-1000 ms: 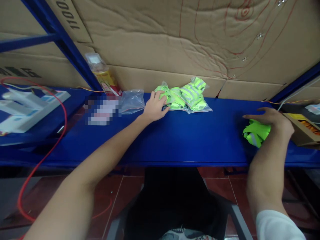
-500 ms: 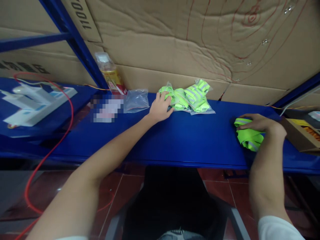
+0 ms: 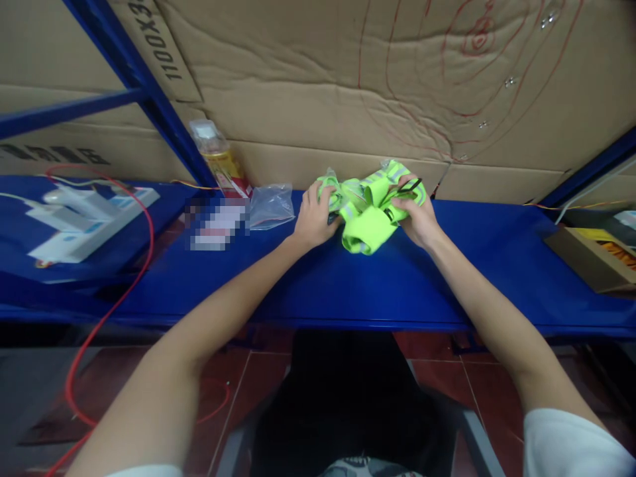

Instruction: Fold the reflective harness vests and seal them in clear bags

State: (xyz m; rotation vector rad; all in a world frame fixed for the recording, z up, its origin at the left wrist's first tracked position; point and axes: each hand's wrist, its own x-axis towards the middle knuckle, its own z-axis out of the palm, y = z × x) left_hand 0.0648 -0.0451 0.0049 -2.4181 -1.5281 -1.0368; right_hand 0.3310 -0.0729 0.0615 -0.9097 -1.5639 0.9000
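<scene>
A loose neon-yellow vest with grey reflective stripes (image 3: pixel 366 225) is bunched between both hands over the blue shelf (image 3: pixel 447 278). My right hand (image 3: pixel 417 215) grips its right side, fingers curled, with a thin black strap showing at the fingertips. My left hand (image 3: pixel 312 217) is closed on its left side. Just behind lie bagged neon-yellow vests (image 3: pixel 348 189) against the cardboard wall, partly hidden by the loose vest and my hands.
An empty clear plastic bag (image 3: pixel 271 205) lies left of my left hand, beside a yellow-labelled bottle (image 3: pixel 218 159). White boxes (image 3: pixel 89 215) and a red cable (image 3: pixel 114 291) are far left. A cardboard box (image 3: pixel 593 262) sits at the right end.
My right hand has carried the loose vest from the right end of the shelf leftward to the middle. My left hand has left the bagged vests and taken hold of the loose one.
</scene>
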